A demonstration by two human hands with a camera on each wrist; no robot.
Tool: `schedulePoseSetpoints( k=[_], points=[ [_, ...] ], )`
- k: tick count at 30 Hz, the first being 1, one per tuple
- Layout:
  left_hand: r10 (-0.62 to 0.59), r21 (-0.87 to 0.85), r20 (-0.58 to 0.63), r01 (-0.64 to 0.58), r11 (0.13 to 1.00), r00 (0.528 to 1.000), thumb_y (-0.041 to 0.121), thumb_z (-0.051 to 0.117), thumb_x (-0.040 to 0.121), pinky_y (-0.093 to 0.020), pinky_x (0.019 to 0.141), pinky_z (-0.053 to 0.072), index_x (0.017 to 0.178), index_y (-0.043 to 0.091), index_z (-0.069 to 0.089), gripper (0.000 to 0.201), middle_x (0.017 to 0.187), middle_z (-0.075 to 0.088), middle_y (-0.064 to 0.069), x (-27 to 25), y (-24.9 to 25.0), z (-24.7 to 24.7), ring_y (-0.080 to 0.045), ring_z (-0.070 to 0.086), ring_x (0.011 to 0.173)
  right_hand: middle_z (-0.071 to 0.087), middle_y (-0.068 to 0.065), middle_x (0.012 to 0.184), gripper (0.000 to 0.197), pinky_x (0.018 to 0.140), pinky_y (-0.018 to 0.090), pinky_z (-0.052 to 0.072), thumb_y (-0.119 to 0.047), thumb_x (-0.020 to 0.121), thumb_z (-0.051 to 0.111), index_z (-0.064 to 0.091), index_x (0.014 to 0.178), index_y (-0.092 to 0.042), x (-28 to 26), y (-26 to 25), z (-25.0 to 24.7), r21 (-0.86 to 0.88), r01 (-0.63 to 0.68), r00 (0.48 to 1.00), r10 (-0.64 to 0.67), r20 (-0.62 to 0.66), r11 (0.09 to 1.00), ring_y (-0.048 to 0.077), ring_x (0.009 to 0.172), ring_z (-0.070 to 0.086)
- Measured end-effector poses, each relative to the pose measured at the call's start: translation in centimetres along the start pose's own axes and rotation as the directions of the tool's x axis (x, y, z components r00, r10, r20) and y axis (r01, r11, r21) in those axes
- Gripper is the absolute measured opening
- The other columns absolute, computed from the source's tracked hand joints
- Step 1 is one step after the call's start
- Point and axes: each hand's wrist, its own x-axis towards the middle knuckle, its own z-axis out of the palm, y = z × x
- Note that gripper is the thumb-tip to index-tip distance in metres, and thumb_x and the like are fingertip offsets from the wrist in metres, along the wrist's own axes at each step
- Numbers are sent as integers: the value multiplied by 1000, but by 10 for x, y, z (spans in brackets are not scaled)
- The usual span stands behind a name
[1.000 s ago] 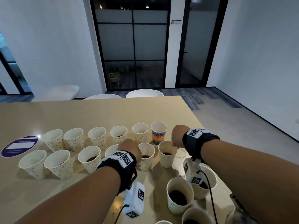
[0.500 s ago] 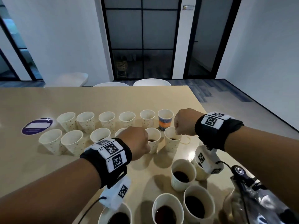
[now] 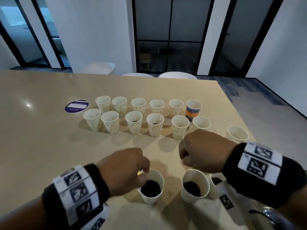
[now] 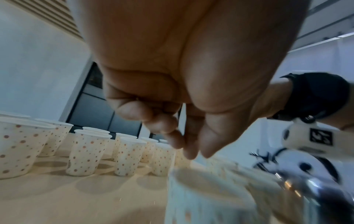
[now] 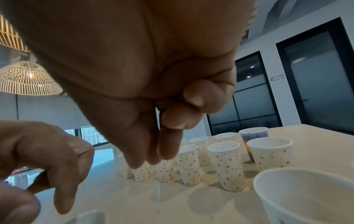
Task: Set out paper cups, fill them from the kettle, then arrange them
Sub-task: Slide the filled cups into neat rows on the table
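Both bare forearms reach forward, each wrist wrapped in a black band with white marker tiles. The left hand (image 3: 123, 170) hangs knuckles up, its fingers (image 4: 188, 149) curled downward and bunched with the thumb tip, nothing visibly held. The right hand (image 3: 201, 151), a little farther forward, also shows its back, with fingers (image 5: 168, 145) loosely curled downward and holding nothing.
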Motion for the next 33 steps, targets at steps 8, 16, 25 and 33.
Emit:
schedulePoseSetpoints(
  k=[8, 16, 25, 33],
  points=[
    [321, 221, -103, -293, 930, 941, 48, 61, 67, -24, 43, 43, 74, 31, 65, 19, 79, 58, 11, -32, -12, 56, -12, 57, 59, 38, -7, 69, 21, 49, 22, 19, -37, 90, 49, 40, 74, -28, -42, -36, 66, -24, -197, 972, 191, -140, 980, 12, 66, 43],
    [423, 236, -179, -379, 895, 888, 31, 87, 56, -28, 40, 33, 68, 25, 60, 31, 69, 55, 3, -19, -20, 70, -20, 53, 52, 60, -1, 54, 30, 35, 32, 49, -3, 49, 85, 63, 58, -20, -43, -54, 99, -7, -371, 915, 365, -171, 928, 17, 40, 59],
    [392, 129, -308, -371, 920, 867, 16, 88, 60, -28, 42, 33, 70, 17, 57, 32, 71, 54, -2, -34, -58, 62, -23, 52, 54, 63, -5, 67, 16, 47, 26, 43, -15, 67, 78, 67, 66, -27, -19, -87, 112, 51, -362, 882, 360, -303, 931, 16, 52, 60],
    [148, 113, -270, -121, 986, 952, 17, 68, 87, -32, 60, 41, 90, 16, 69, 3, 88, 60, -6, -55, -156, 22, -28, 60, 75, 64, -2, 88, 10, 61, 26, 39, -20, 85, 65, 72, 89, -26, 73, -144, 60, -18, -178, 929, 162, -333, 984, 21, 77, 62]
  ],
)
